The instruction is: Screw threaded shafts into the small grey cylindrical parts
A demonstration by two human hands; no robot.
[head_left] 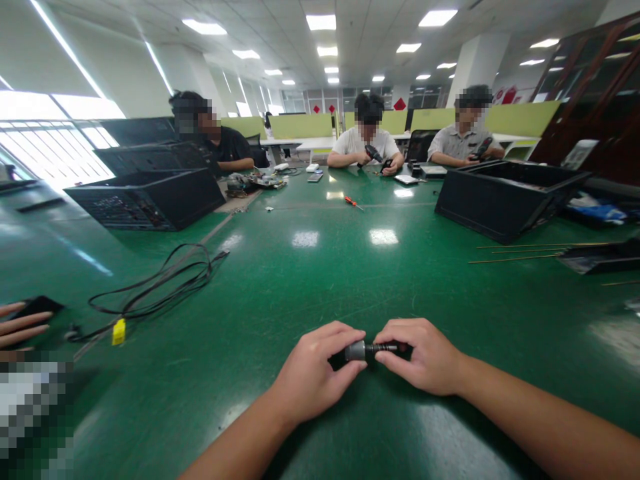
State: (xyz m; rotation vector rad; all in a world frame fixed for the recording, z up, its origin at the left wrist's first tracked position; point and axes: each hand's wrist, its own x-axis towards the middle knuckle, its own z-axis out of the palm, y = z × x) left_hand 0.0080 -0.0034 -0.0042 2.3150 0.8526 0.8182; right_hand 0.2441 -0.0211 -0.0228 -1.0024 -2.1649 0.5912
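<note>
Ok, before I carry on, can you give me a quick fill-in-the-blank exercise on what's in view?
1. Of the left hand and the right hand, the one gripping the grey cylinder, rather than the thin rod, is the ____.
2. The surface of the table is ____.
3. The small tag-like piece by the looped cable is ____.
4. Compared with that cable, the screwdriver lies ____ from the person.

Missing words: left; green; yellow; farther.

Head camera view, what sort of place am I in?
Probably an electronics workshop set up in an open-plan office: black computer-style cases, an orange-red screwdriver and, behind, yellow-green partitions suggest it.
</note>
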